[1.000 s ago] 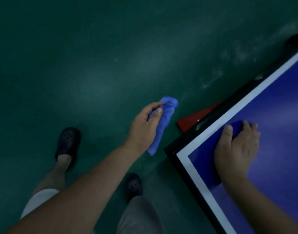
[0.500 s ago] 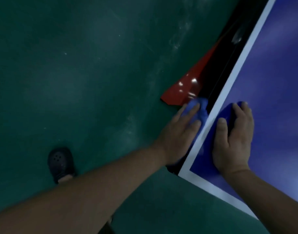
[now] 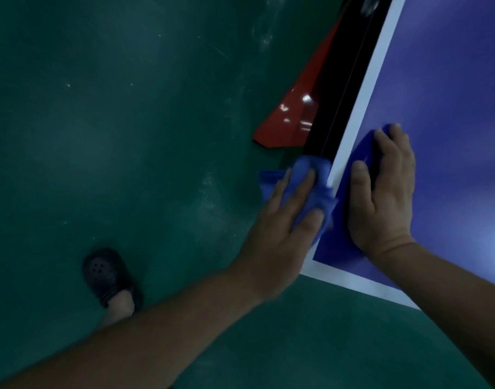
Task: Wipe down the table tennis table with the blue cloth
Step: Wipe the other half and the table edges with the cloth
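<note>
Now L hand (image 3: 280, 220) presses cloth (image 3: 316, 169) vs black side edge of table (image 3: 451, 80), nr its corner; fingers straight & close together, thumb on cloth's lower part. Cloth is bunched, lapping onto the white border. R hand (image 3: 386, 197) lies flat on the blue top just beside, fingers together, thumb out. Darker patch under it: cloth or shadow, can't tell. Red panel (image 3: 294, 119) below table edge; shoe (image 3: 106, 273) on floor (image 3: 128, 136).

Sports hall, green sports floor (image 3: 128, 136), blue table tennis table (image 3: 451, 94)
</note>
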Demonstrator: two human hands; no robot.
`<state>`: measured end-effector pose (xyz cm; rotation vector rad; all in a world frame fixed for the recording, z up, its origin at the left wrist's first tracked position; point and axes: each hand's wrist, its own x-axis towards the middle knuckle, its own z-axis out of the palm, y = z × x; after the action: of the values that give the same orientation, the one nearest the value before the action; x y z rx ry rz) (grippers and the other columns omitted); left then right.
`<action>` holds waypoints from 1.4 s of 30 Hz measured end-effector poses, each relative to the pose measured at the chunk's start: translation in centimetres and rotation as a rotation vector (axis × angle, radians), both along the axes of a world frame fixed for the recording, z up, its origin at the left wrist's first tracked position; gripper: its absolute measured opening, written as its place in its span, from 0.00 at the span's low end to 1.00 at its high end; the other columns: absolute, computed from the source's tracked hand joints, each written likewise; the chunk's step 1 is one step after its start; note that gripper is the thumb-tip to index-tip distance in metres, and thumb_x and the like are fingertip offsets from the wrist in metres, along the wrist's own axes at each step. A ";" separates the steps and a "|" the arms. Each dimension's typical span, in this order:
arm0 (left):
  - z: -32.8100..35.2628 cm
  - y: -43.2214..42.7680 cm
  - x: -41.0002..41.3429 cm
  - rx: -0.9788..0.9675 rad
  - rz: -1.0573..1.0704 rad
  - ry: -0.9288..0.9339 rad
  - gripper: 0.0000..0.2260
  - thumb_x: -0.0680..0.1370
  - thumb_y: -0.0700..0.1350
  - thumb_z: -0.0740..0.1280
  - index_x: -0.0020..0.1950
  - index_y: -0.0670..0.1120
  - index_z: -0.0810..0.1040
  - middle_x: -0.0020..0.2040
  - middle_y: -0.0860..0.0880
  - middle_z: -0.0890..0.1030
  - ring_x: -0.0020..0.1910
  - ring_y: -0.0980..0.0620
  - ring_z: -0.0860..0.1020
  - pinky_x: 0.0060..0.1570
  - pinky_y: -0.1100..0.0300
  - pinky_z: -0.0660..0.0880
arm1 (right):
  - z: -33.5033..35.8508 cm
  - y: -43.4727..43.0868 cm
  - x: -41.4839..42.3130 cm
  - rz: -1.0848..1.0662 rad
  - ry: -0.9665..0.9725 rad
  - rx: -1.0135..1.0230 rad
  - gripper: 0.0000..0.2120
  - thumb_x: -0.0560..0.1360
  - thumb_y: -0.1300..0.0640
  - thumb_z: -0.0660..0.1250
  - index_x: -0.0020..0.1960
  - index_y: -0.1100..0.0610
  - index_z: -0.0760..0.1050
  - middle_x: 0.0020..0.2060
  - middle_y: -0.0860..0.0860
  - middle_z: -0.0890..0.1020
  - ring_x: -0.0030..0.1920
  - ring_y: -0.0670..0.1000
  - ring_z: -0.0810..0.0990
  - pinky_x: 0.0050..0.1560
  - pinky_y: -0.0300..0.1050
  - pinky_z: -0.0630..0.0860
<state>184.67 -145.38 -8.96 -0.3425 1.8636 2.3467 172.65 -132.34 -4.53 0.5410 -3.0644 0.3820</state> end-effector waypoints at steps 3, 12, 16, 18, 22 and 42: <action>0.1 -1.1 -7.3 -0.124 -0.002 0.064 0.30 0.82 0.59 0.56 0.82 0.55 0.53 0.83 0.53 0.52 0.81 0.55 0.48 0.77 0.58 0.50 | 0.0 -0.1 -0.1 0.000 -0.003 0.019 0.29 0.82 0.47 0.52 0.77 0.63 0.62 0.79 0.59 0.60 0.79 0.58 0.56 0.78 0.61 0.55; 1.4 -0.3 -1.5 -0.141 -0.001 0.061 0.27 0.82 0.59 0.57 0.79 0.66 0.51 0.82 0.57 0.50 0.80 0.59 0.50 0.77 0.59 0.55 | 0.2 0.0 -0.5 -0.029 -0.047 0.027 0.29 0.81 0.47 0.49 0.77 0.61 0.64 0.79 0.57 0.59 0.80 0.58 0.55 0.79 0.57 0.51; 3.3 0.9 2.8 -0.446 -0.097 0.034 0.24 0.82 0.59 0.53 0.77 0.72 0.51 0.83 0.52 0.41 0.81 0.48 0.49 0.76 0.47 0.62 | 0.3 -0.1 -0.7 -0.079 -0.062 -0.083 0.25 0.82 0.51 0.49 0.75 0.59 0.67 0.78 0.54 0.62 0.79 0.55 0.57 0.79 0.51 0.52; 2.9 1.1 0.7 -0.530 -0.074 0.080 0.23 0.83 0.56 0.55 0.79 0.62 0.60 0.83 0.42 0.47 0.79 0.39 0.59 0.73 0.47 0.67 | 0.3 -0.1 -0.6 -0.080 -0.045 -0.080 0.26 0.81 0.50 0.48 0.75 0.59 0.68 0.78 0.55 0.63 0.79 0.55 0.58 0.79 0.46 0.50; 2.1 -0.7 -7.4 -0.449 -0.070 0.054 0.24 0.84 0.49 0.61 0.79 0.59 0.62 0.82 0.42 0.52 0.79 0.41 0.59 0.73 0.55 0.60 | 0.3 -0.2 -0.5 -0.070 -0.043 -0.055 0.26 0.82 0.49 0.49 0.75 0.59 0.67 0.78 0.55 0.63 0.79 0.55 0.58 0.79 0.48 0.52; 0.1 -1.3 -10.2 -0.132 -0.079 -0.041 0.40 0.75 0.60 0.64 0.83 0.58 0.47 0.83 0.50 0.48 0.81 0.47 0.52 0.78 0.48 0.54 | 0.2 -0.3 -0.5 -0.062 -0.025 -0.026 0.26 0.80 0.53 0.51 0.74 0.63 0.67 0.78 0.57 0.63 0.79 0.57 0.58 0.78 0.57 0.55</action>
<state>174.51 -146.70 -8.86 -0.3209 1.9803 2.1559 172.16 -132.64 -4.30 0.4420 -3.0862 0.4292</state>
